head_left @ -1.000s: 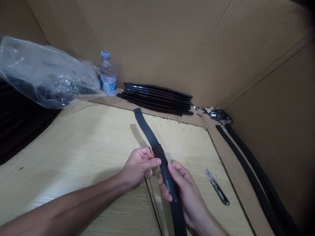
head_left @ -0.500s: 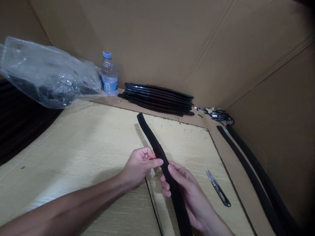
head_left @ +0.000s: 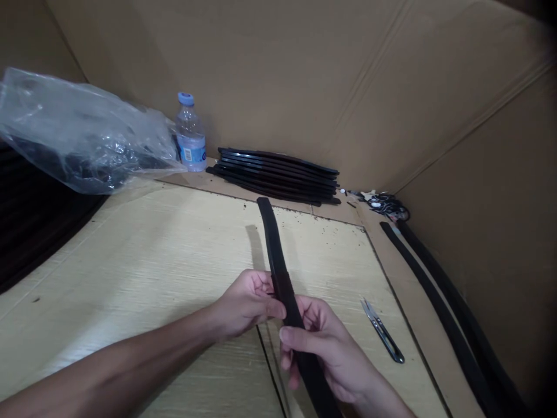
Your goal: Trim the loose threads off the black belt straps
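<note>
A long black belt strap point(head_left: 275, 249) runs from the lower edge of the view up over the pale wooden table point(head_left: 143, 273), its free end raised near the table's far edge. My left hand point(head_left: 248, 302) pinches the strap at its middle from the left. My right hand point(head_left: 326, 351) grips it just below, thumb across the top. The strap stands on edge, so only its narrow side shows.
Thread snips point(head_left: 383, 332) lie on the table right of my hands. A stack of black straps point(head_left: 278, 174) and a small water bottle point(head_left: 190, 134) stand at the back. A clear plastic bag point(head_left: 82, 139) sits far left. Two straps point(head_left: 444, 313) lie along the right cardboard wall.
The strap has been twisted from flat to edge-on, and its far end has swung to the right. Both hands have slid slightly nearer to me along it.
</note>
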{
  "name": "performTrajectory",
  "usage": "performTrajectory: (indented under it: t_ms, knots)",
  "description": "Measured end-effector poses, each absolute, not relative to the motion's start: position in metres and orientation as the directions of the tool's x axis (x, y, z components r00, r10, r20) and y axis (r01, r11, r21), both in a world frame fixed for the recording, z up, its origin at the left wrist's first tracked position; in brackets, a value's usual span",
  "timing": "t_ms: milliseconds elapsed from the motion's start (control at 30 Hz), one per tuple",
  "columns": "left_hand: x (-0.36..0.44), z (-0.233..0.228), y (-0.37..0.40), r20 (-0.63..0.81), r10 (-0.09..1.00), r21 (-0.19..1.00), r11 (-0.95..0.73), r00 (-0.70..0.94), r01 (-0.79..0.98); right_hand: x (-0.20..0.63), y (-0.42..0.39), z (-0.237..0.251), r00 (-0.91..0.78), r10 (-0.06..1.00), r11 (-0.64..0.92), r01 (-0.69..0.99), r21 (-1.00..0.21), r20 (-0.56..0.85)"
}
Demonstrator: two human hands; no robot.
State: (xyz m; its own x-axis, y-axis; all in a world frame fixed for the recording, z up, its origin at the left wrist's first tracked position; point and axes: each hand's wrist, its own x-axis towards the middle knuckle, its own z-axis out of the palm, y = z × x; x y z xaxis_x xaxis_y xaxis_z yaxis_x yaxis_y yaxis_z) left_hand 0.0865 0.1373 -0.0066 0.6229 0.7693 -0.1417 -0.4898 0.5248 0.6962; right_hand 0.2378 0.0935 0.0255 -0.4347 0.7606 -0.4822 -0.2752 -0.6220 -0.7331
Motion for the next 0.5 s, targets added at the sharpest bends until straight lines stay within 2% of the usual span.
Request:
performTrajectory:
  t_ms: [267,500]
  knots:
    - [0.0862,-0.0101,0.1365,-0.229,0.808,0.727,0.513,0.542,-0.457,0.2317,0.0933,0.0274,-0.304,0.87,-0.474,-0.293,-0.83,-0.389]
    - [0.0864,-0.0089,0.1409,-0.272,0.861,0.734,0.475,0.43,-0.485,0.2313,0.0931,0.0291,-0.222,0.882,-0.472,-0.406,-0.782,-0.416]
